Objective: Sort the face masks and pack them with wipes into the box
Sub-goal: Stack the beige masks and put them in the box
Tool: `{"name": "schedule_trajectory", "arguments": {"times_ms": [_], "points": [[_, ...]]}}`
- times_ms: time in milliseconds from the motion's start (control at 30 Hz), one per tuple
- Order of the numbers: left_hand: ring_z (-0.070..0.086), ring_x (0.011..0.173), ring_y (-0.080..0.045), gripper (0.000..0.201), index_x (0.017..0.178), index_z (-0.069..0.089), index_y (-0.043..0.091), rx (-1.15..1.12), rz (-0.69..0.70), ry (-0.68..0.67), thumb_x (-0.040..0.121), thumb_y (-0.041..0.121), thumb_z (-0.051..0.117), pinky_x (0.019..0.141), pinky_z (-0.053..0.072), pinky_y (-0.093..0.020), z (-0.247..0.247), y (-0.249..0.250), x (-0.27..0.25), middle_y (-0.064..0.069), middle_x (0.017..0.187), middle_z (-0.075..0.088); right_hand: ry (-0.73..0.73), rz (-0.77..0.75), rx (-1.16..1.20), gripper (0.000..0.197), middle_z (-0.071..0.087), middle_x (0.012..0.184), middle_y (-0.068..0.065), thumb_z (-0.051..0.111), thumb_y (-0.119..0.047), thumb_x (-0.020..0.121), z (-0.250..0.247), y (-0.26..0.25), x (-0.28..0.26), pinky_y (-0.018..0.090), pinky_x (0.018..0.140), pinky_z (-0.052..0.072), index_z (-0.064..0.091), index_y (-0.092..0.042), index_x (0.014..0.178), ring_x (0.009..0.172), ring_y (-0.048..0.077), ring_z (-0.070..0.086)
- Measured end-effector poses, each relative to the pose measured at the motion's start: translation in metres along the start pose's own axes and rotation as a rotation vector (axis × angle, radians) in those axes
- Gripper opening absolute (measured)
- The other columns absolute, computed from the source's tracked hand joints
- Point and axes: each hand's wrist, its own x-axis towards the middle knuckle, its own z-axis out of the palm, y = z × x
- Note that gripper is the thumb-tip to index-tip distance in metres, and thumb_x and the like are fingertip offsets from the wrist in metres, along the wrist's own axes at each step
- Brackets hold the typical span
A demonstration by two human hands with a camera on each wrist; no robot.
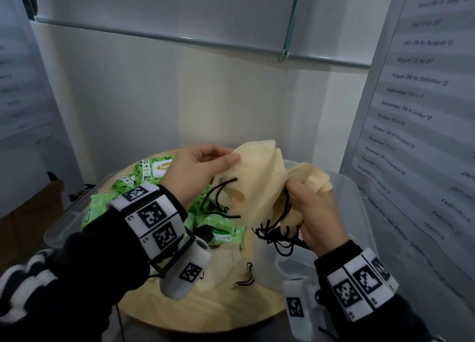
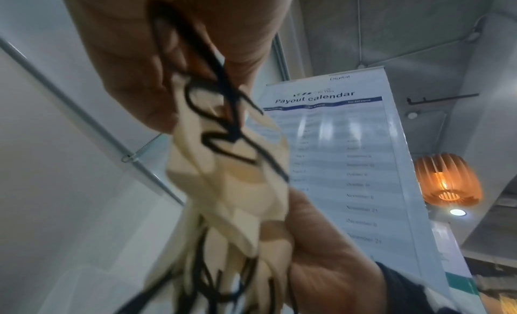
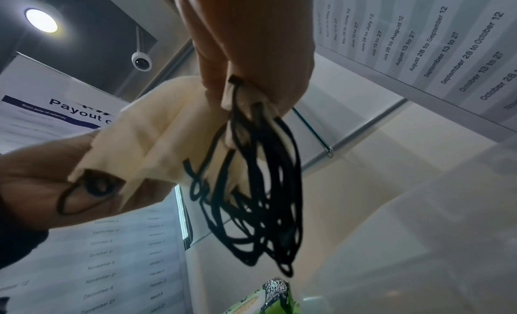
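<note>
Both hands hold a bunch of beige face masks [image 1: 257,185] with black ear loops [image 1: 277,239] above the table. My left hand [image 1: 235,158] pinches the upper edge of one mask between thumb and fingers. Lower right, my right hand [image 1: 300,195] grips the gathered ends of several masks [image 3: 156,130], and their loops [image 3: 265,197] dangle below it. The clear plastic box [image 1: 343,178] stands just right of the hands. Green wipes packs [image 1: 159,167] lie to the left. In the left wrist view the masks [image 2: 223,186] hang blurred between both hands.
The wipes packs fill a clear tub [image 1: 59,226] at the left of the round wooden table [image 1: 205,311]. More beige masks [image 1: 226,264] lie flat on the table under my wrists. A poster [image 1: 416,110] hangs close on the right; a white wall stands behind.
</note>
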Motion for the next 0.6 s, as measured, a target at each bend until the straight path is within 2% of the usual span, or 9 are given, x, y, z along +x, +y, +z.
{"name": "schedule_trajectory", "arguments": {"times_ms": [133, 200, 267, 367, 433, 500, 600], "points": [[0.058, 0.050, -0.005, 0.010, 0.073, 0.064, 0.016, 0.063, 0.026, 0.008, 0.081, 0.012, 0.068, 0.053, 0.049, -0.018, -0.002, 0.000, 0.000, 0.002, 0.063, 0.066, 0.049, 0.040, 0.022, 0.020, 0.069, 0.072, 0.003, 0.060, 0.008, 0.082, 0.002, 0.006, 0.001, 0.030, 0.061, 0.054, 0.065, -0.010, 0.077, 0.069, 0.015, 0.065], [0.057, 0.054, -0.009, 0.013, 0.074, 0.060, 0.017, 0.113, 0.044, 0.030, 0.084, 0.011, 0.066, 0.060, 0.049, -0.023, 0.003, -0.002, -0.002, -0.002, 0.068, 0.065, 0.068, 0.059, 0.029, 0.018, 0.071, 0.078, 0.005, 0.062, 0.007, 0.081, 0.007, 0.008, 0.001, 0.034, 0.068, 0.056, 0.067, -0.010, 0.081, 0.074, 0.018, 0.066], [0.056, 0.059, -0.015, 0.017, 0.076, 0.057, 0.017, 0.081, 0.037, 0.053, 0.083, 0.004, 0.065, 0.067, 0.048, -0.030, 0.001, 0.000, -0.001, -0.003, 0.068, 0.064, 0.094, 0.057, 0.024, 0.019, 0.071, 0.078, 0.004, 0.063, 0.007, 0.081, 0.009, 0.009, 0.001, 0.036, 0.071, 0.055, 0.067, -0.011, 0.081, 0.075, 0.017, 0.067], [0.055, 0.053, -0.011, 0.029, 0.077, 0.053, 0.017, 0.007, 0.033, -0.027, 0.080, -0.012, 0.059, 0.055, 0.048, -0.021, -0.008, 0.011, 0.002, 0.000, 0.067, 0.063, 0.132, 0.057, 0.019, 0.019, 0.071, 0.075, 0.003, 0.063, 0.008, 0.080, 0.006, 0.010, 0.001, 0.034, 0.069, 0.055, 0.067, -0.011, 0.079, 0.072, 0.016, 0.066], [0.051, 0.049, -0.006, 0.034, 0.073, 0.055, 0.016, 0.053, 0.089, -0.061, 0.080, -0.017, 0.054, 0.049, 0.043, -0.015, -0.012, 0.021, 0.002, 0.002, 0.064, 0.060, 0.164, 0.064, 0.020, 0.018, 0.070, 0.079, 0.006, 0.064, 0.008, 0.080, 0.004, 0.010, 0.003, 0.038, 0.072, 0.054, 0.066, -0.010, 0.081, 0.074, 0.019, 0.065], [0.048, 0.047, -0.003, 0.035, 0.068, 0.059, 0.016, 0.097, 0.143, -0.056, 0.081, -0.016, 0.051, 0.047, 0.040, -0.012, -0.011, 0.028, 0.000, 0.006, 0.059, 0.058, 0.188, 0.065, 0.011, 0.018, 0.069, 0.080, 0.007, 0.064, 0.008, 0.079, 0.005, 0.012, 0.004, 0.039, 0.075, 0.053, 0.066, -0.010, 0.081, 0.075, 0.020, 0.064], [0.053, 0.050, -0.003, 0.034, 0.064, 0.067, 0.016, 0.128, 0.128, -0.062, 0.084, -0.008, 0.054, 0.049, 0.044, -0.013, -0.006, 0.029, -0.004, 0.007, 0.058, 0.062, 0.206, 0.076, 0.004, 0.018, 0.069, 0.075, 0.005, 0.065, 0.007, 0.079, 0.008, 0.014, 0.004, 0.038, 0.072, 0.054, 0.066, -0.011, 0.077, 0.072, 0.020, 0.064]]}}
